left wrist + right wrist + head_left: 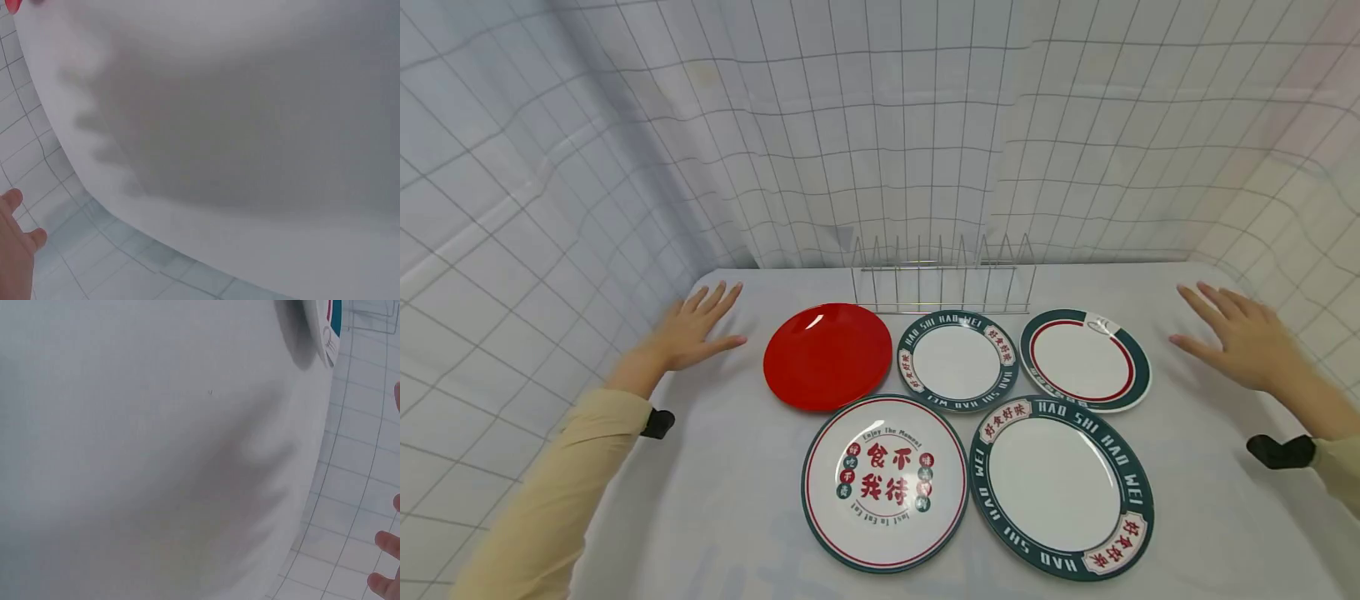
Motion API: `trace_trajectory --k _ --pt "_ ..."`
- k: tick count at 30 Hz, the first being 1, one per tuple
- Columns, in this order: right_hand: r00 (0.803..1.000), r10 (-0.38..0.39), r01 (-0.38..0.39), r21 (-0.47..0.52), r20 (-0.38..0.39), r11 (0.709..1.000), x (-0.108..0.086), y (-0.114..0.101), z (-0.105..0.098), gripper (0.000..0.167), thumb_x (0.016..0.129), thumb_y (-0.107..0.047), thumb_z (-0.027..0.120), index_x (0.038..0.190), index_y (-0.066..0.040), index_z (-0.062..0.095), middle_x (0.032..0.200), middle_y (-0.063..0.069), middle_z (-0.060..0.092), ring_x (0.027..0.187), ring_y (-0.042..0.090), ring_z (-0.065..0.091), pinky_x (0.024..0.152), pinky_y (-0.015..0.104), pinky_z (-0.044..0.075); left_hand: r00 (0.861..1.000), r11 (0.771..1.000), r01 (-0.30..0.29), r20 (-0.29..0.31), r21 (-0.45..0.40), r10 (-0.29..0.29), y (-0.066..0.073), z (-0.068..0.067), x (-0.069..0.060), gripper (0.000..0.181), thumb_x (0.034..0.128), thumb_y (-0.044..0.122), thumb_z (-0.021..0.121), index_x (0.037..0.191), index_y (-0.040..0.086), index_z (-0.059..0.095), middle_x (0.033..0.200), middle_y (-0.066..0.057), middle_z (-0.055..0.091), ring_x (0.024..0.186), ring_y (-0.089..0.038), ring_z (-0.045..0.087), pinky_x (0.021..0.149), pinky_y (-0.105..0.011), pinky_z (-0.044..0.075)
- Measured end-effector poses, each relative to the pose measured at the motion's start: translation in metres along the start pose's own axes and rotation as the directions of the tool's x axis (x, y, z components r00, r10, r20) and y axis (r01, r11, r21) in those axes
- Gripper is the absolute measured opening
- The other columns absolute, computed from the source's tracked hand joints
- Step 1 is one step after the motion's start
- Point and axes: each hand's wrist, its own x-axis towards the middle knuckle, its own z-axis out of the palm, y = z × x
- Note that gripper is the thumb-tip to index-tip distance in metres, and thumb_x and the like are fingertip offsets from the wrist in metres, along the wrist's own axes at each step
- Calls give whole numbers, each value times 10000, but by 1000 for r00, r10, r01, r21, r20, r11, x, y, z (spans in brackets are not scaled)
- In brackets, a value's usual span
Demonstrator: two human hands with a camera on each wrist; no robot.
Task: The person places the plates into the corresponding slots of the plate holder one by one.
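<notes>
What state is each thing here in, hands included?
Left hand: open, fingers spread, holding nothing
Right hand: open, fingers spread, holding nothing
Wire rack: standing, prongs up
Red plate: lying face up
Center-lettered plate: face up
Large green-rimmed plate: face up
Small green-rimmed plate: face up
Plate nearest the right hand: face up

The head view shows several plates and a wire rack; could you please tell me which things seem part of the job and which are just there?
Probably the job's:
- red plate
- slogan plate
- small lettered plate
- large lettered plate
- far-right plate
- wire rack

Apparently just there:
- checked cloth
- white tabletop
</notes>
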Motion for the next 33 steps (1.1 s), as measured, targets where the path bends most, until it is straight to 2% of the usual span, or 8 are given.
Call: trace_trajectory --k 3,8,12,19,22,25,29,33 --pt "999 1 0 34 -33 999 1 -7 -3 780 903 -455 597 1538 -207 219 1450 301 364 1222 568 354 956 755 283 1000 998 -5 -17 -65 4 5 1 5 844 938 584 458 1551 291 -43 1615 -176 59 1452 -472 79 1114 -719 77" --pt "997 -21 28 90 -76 996 -2 -21 -7 775 851 -416 673 1502 -178 326 1373 313 448 1179 552 411 929 750 331 998 985 -44 -59 -166 34 15 4 16 827 950 537 478 1554 269 -17 1617 -143 102 1455 -434 148 1143 -674 118" --pt "995 -33 46 131 -97 990 -5 -34 -10 773 843 -386 690 1495 -159 342 1327 326 481 1152 528 439 897 721 373 994 971 -77 -96 -225 57 23 5 24 809 955 509 491 1556 263 9 1618 -98 134 1454 -399 200 1147 -655 165" --pt "997 15 1 211 -73 978 -14 -54 -14 751 855 -312 699 1494 -153 340 1301 305 505 1102 478 480 746 699 464 993 943 -86 -99 -321 57 41 7 42 749 968 497 481 1556 265 78 1611 -83 175 1461 -366 211 1148 -648 188" --pt "997 1 17 253 -73 967 -17 -61 -15 732 853 -279 715 1476 -124 365 1260 269 547 1014 420 531 660 618 520 992 929 -106 -107 -354 72 51 7 51 723 976 456 496 1556 222 133 1606 -81 198 1467 -336 216 1165 -606 208" --pt "998 -11 29 282 -67 959 -20 -68 -17 704 853 -265 722 1450 -98 390 1207 239 588 937 369 573 606 461 550 991 913 -114 -109 -391 77 63 4 59 713 977 419 514 1553 182 167 1600 -84 219 1454 -330 256 1160 -591 244" --pt "999 2 9 309 -35 951 -26 -78 -19 625 878 -280 695 1408 -93 422 1040 211 661 762 273 615 527 253 471 991 878 -110 -116 -465 62 79 1 71 672 975 394 529 1537 172 233 1565 -119 302 1402 -347 348 1112 -608 320" --pt "1000 17 -17 368 3 930 -32 -87 -19 544 893 -280 679 1365 -111 466 938 158 697 706 72 566 489 191 418 989 835 -126 -138 -536 61 92 0 83 624 981 362 529 1513 170 265 1524 -145 366 1354 -356 405 1084 -618 354"
